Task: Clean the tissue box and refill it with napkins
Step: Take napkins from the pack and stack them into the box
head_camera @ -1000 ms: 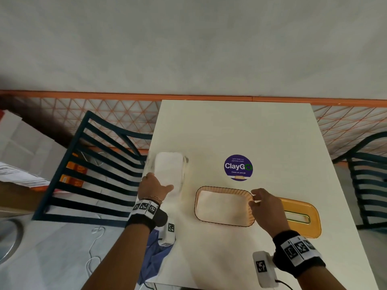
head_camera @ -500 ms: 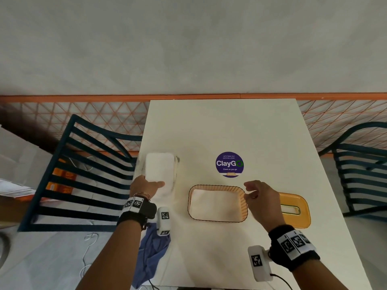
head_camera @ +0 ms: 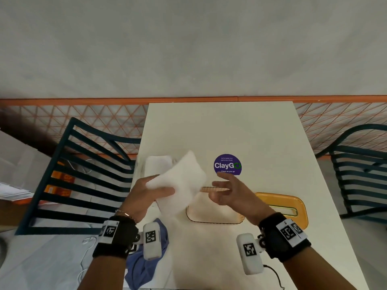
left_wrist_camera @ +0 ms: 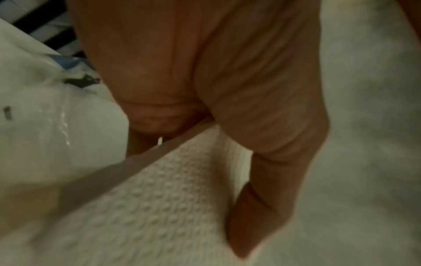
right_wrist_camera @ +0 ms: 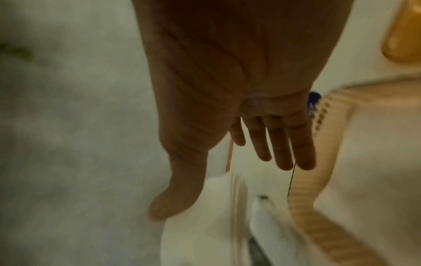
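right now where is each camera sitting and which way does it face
head: worn on the head, looks forward and down at the table; both forearms, left hand and right hand show.
left wrist: looks along the left palm at the napkins it grips.
right wrist: looks along the open right hand at the tissue box.
Shared: head and left wrist both show the napkins.
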`<state>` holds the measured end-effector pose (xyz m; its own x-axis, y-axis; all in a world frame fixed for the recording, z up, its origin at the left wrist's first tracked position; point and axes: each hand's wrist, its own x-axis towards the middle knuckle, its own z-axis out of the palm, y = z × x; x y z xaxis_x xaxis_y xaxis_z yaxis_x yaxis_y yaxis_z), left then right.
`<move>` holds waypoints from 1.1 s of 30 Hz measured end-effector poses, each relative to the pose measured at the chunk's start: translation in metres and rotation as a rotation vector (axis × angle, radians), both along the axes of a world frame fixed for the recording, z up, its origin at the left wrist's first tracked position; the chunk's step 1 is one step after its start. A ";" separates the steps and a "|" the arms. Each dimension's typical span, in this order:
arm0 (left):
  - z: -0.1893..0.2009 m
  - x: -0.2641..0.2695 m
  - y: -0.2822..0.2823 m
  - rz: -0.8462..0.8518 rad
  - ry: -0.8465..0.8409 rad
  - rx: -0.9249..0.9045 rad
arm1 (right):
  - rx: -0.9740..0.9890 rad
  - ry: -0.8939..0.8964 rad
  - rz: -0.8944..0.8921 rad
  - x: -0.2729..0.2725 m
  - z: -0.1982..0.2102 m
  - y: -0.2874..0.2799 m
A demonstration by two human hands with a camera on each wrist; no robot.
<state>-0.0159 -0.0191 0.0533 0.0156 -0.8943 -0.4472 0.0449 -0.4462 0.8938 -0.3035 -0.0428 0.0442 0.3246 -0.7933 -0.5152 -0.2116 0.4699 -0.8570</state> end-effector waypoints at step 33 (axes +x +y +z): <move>-0.063 -0.102 -0.001 -0.106 -0.365 0.071 | -0.088 0.225 -0.048 -0.027 -0.046 0.015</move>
<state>-0.1175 -0.0196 -0.0093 0.0944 -0.8665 -0.4902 -0.3200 -0.4927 0.8093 -0.3310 -0.0276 -0.0020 0.1701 -0.8502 -0.4983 -0.3807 0.4097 -0.8290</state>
